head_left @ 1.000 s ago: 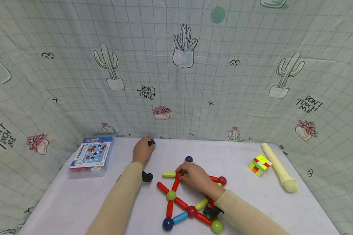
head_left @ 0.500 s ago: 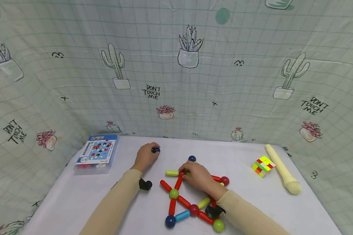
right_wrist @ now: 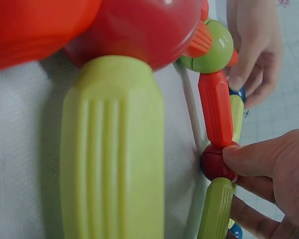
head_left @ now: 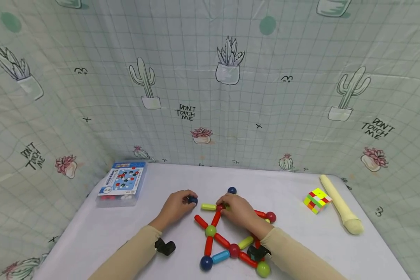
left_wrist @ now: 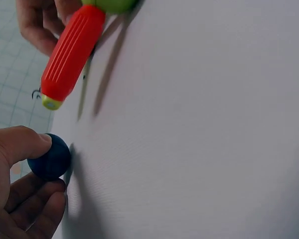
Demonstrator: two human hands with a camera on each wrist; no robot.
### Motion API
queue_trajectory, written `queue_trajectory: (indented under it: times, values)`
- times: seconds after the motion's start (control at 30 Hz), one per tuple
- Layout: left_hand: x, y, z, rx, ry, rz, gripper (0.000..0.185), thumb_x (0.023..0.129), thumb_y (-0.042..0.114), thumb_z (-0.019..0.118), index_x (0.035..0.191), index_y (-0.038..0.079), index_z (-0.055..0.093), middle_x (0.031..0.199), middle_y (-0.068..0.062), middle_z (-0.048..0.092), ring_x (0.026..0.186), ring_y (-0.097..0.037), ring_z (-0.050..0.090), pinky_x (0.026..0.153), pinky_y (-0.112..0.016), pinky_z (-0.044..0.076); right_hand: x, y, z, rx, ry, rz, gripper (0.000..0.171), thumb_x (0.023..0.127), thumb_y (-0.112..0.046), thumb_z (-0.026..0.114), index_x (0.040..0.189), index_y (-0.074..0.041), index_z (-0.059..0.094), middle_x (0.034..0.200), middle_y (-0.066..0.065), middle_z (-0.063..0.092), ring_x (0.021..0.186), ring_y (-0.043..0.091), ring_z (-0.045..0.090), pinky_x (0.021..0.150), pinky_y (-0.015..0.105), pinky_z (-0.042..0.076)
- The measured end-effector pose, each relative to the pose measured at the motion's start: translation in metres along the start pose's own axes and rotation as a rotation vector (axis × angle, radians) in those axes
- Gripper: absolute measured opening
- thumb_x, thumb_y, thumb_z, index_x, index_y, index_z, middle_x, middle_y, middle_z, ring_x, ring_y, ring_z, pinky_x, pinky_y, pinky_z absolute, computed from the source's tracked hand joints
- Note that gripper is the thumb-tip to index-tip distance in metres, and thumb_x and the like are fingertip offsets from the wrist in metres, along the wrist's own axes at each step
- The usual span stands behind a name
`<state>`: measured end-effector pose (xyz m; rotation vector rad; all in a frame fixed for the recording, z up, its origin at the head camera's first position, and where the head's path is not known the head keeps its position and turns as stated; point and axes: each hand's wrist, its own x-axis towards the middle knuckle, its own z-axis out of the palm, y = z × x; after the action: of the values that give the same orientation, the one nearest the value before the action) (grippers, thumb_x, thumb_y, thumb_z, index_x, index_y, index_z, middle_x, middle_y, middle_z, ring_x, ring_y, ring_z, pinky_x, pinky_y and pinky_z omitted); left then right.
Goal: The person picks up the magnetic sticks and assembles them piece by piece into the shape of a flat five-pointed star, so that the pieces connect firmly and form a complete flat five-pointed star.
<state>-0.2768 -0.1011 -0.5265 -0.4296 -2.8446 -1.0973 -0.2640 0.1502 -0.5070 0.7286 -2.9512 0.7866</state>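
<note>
In the head view my left hand (head_left: 175, 209) pinches a dark blue ball (head_left: 193, 200) between thumb and fingers, just left of the free end of a yellow-green rod (head_left: 209, 207). That rod runs from a red ball (right_wrist: 215, 162), which my right hand (head_left: 241, 212) pinches in the right wrist view. Both belong to a rod-and-ball toy frame on the table. Nearer me the frame has a green ball (head_left: 210, 231) with a loose-ended red rod (head_left: 201, 221), a light blue rod (head_left: 221, 256) and another blue ball (head_left: 206, 263). My right hand and forearm hide part of it.
A clear-sided box (head_left: 121, 182) with a molecule picture lies at the back left. On the right are a puzzle cube (head_left: 317, 200) and a pale yellow club-shaped object (head_left: 341, 204). A printed cloth (head_left: 210, 97) hangs behind the white table (head_left: 175, 260).
My left hand has carried the blue ball rightward and nearer to me, up beside the yellow-green rod's end. My right hand stays on the red ball. The head view has shifted slightly.
</note>
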Motion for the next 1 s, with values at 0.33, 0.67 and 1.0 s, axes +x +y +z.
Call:
queue_trajectory:
  times: [0.33, 0.67, 1.0]
  values:
    - [-0.017, 0.003, 0.001, -0.088, -0.016, 0.01, 0.025, 0.09, 0.008, 0.076, 0.114, 0.013, 0.071, 0.103, -0.001, 0.068, 0.086, -0.014, 0.058, 0.08, -0.033, 0.054, -0.001, 0.0, -0.001, -0.005, -0.002, 0.005, 0.02, 0.091, -0.01, 0.076, 0.11, -0.015, 0.075, 0.1, -0.003, 0.066, 0.089, 0.015, 0.061, 0.085, 0.04, 0.055]
    - [-0.016, 0.002, 0.003, -0.193, -0.065, 0.036, 0.028, 0.092, 0.012, 0.076, 0.119, 0.01, 0.068, 0.113, -0.005, 0.069, 0.095, -0.017, 0.066, 0.087, -0.036, 0.057, 0.0, -0.002, -0.001, -0.005, 0.0, 0.01, 0.019, 0.091, -0.011, 0.076, 0.11, -0.015, 0.076, 0.1, -0.003, 0.066, 0.089, 0.016, 0.061, 0.086, 0.04, 0.055]
    - [-0.017, -0.001, 0.0, -0.192, -0.114, 0.019, 0.028, 0.099, 0.016, 0.067, 0.125, 0.007, 0.068, 0.114, -0.005, 0.069, 0.1, -0.019, 0.064, 0.091, -0.041, 0.054, -0.011, -0.015, -0.003, -0.023, -0.034, 0.003, 0.025, 0.089, -0.01, 0.077, 0.114, -0.011, 0.074, 0.113, 0.004, 0.067, 0.102, 0.022, 0.062, 0.092, 0.043, 0.054]
